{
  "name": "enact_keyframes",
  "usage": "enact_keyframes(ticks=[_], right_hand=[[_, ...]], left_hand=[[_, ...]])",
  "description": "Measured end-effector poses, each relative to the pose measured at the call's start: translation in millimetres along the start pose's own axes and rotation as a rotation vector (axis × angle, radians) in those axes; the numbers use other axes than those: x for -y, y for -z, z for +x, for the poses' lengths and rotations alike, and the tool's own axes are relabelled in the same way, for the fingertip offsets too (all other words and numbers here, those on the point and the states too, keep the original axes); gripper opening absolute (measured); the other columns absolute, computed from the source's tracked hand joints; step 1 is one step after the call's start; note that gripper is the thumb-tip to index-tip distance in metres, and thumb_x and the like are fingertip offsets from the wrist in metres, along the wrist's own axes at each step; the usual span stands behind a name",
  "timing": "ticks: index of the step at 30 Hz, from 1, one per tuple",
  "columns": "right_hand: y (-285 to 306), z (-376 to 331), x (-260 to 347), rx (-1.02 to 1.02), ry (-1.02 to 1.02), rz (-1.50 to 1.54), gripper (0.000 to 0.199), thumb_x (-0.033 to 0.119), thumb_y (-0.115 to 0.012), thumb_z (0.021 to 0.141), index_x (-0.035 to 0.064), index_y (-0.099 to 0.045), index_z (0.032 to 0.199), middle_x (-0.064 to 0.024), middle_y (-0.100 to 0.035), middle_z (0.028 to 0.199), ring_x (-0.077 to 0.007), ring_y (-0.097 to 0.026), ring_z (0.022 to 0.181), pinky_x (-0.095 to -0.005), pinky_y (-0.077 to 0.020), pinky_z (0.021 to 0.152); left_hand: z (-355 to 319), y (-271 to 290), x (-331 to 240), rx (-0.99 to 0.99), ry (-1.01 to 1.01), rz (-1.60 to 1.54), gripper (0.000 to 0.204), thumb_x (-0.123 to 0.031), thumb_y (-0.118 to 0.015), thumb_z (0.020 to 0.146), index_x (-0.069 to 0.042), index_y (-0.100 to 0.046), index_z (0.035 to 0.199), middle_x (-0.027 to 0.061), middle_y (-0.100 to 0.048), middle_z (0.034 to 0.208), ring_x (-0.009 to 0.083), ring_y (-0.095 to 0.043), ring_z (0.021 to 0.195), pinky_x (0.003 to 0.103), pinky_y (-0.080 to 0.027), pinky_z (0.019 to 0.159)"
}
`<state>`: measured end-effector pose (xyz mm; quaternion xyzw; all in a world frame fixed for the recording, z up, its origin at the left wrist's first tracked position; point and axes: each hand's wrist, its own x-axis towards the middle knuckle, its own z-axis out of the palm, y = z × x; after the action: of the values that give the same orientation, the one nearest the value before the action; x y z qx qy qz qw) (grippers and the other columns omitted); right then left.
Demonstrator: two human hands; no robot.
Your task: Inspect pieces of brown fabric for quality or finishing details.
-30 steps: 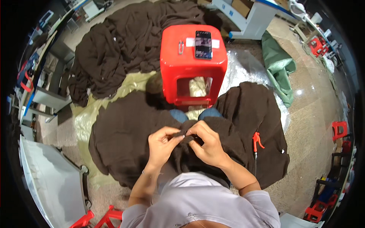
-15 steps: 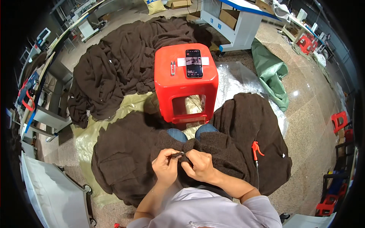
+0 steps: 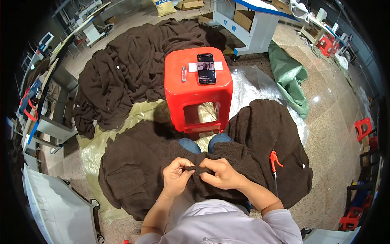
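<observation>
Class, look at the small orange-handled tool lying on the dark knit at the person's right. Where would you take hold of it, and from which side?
Grip the tool by its orange handle, coming from above with the right hand, which is nearest. The handle lies flat and exposed on the knit; the thin dark shaft below it looks too slim to grip well.

A garment workshop: heaps of dark brown knitwear (image 3: pixel 134 69) spread on plastic sheeting (image 3: pixel 260 87) over a polished stone floor (image 3: pixel 329 110), work desks (image 3: pixel 260 20) at the far side, red stools (image 3: pixel 198 89) scattered about (several near the right edge).

red stool (image 3: pixel 198 87) blocks ahead (knees beneath), dark knit piles (image 3: pixel 130 171) flank both sides
</observation>
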<state>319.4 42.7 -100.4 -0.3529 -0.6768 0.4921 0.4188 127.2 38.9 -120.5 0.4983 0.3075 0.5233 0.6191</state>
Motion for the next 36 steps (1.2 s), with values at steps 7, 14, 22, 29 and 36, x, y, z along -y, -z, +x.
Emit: enact_keyframes(ticks=[7, 14, 22, 29, 36], right_hand=[[9, 2, 12, -0.001, -0.157, -0.007, 0.012, 0.008, -0.064, 0.077, -0.0007, -0.059, 0.082, -0.0133, -0.047, 0.06, -0.0156, -0.045, 0.05, -0.0324, -0.0392, 0.049], [-5, -2, 24, -0.152, -0.05, -0.189, 0.014, 0.007, -0.064, 0.075, -0.002, -0.054, 0.079, -0.0155, -0.048, 0.063, -0.0254, -0.051, 0.049, -0.0356, -0.0408, 0.048], [-26, -1, 8, -0.442, 0.177, -0.436, 0.016, -0.003, -0.068, 0.068, 0.0001, -0.058, 0.08, -0.0127, -0.053, 0.065, -0.0294, -0.057, 0.054, -0.0373, -0.0446, 0.049], [-24, 0, 0, -0.402, 0.237, -0.484, 0.024, -0.002, -0.071, 0.071, 0.0028, -0.061, 0.092, -0.0123, -0.057, 0.073, -0.0299, -0.062, 0.061, -0.0362, -0.0481, 0.053], [10, 0, -11, -0.57, -0.174, -0.039, 0.011, 0.007, -0.071, 0.087, 0.0019, -0.062, 0.088, 0.0037, -0.058, 0.073, -0.0031, -0.049, 0.064, -0.0191, -0.0404, 0.061]], left_hand=[[-6, -16, -2, -0.17, -0.045, 0.127, 0.012, 0.003, -0.066, 0.09, 0.003, -0.057, 0.098, 0.0078, -0.063, 0.093, 0.01, -0.058, 0.083, 0.023, -0.048, 0.078], [-6, -13, -3, -0.115, -0.055, 0.31, 0.009, 0.006, -0.064, 0.09, 0.004, -0.06, 0.097, 0.0102, -0.064, 0.094, 0.0113, -0.059, 0.084, 0.023, -0.048, 0.076], [-8, -32, 0, -0.277, -0.177, 0.357, 0.013, 0.01, -0.06, 0.09, 0.005, -0.064, 0.102, 0.0082, -0.063, 0.095, 0.0097, -0.056, 0.083, 0.021, -0.046, 0.076], [4, -15, -8, -0.065, 0.001, 0.428, 0.023, 0.011, -0.058, 0.089, 0.004, -0.068, 0.108, 0.0042, -0.062, 0.098, 0.0089, -0.056, 0.087, 0.02, -0.045, 0.078], [-15, 29, 18, -0.329, 0.346, -0.027, 0.021, 0.0, -0.067, 0.089, 0.003, -0.065, 0.109, 0.0006, -0.066, 0.094, 0.0071, -0.059, 0.088, 0.021, -0.047, 0.077]])
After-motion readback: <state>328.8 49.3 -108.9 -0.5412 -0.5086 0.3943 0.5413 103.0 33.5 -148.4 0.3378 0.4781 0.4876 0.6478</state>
